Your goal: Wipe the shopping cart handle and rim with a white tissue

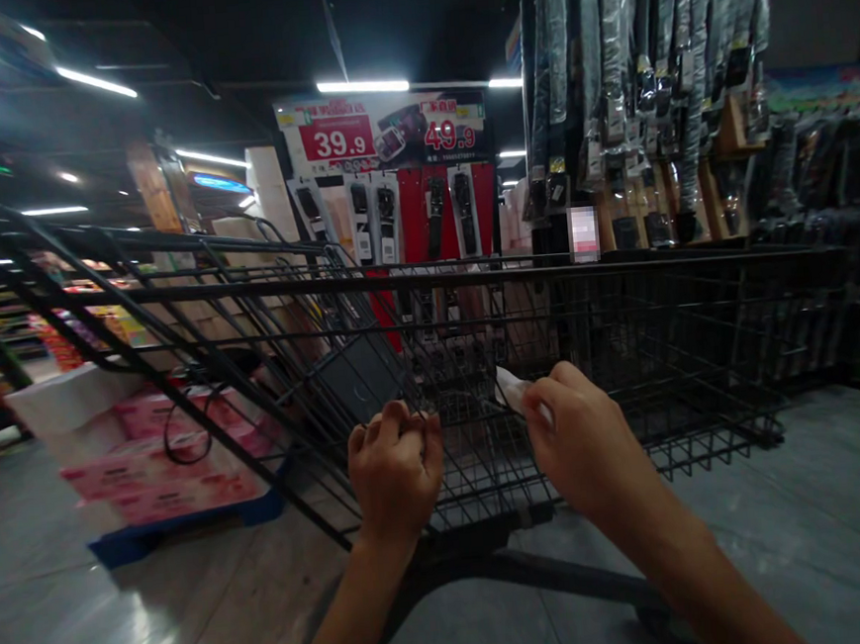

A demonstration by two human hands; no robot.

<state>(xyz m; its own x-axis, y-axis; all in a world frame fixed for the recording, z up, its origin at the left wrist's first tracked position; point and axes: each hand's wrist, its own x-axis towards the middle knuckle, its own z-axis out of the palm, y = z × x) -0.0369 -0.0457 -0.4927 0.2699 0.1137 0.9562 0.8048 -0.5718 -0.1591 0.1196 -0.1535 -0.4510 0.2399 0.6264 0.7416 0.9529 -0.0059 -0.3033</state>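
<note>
A black wire shopping cart (610, 333) stands side-on before me. My left hand (395, 474) is closed at its near side, fingers curled over at the wires; it looks wrapped round a wire, though the fingertips are partly hidden. My right hand (577, 439) is pinched shut on a white wipe (511, 391), thin and crumpled like tissue or cloth. Part of that wipe lies against the wires of the cart's side, the rest is hidden in my fist. A dark flat panel (360, 375) sits inside the cart, left of centre.
Behind the cart, packaged belts (464, 210) hang on a red display under a price sign (385, 132). More wrapped belts (618, 59) hang at upper right. Pink and white packages (173, 461) are stacked on a blue pallet (185, 530) at left. Grey tiled floor (804, 531) lies below.
</note>
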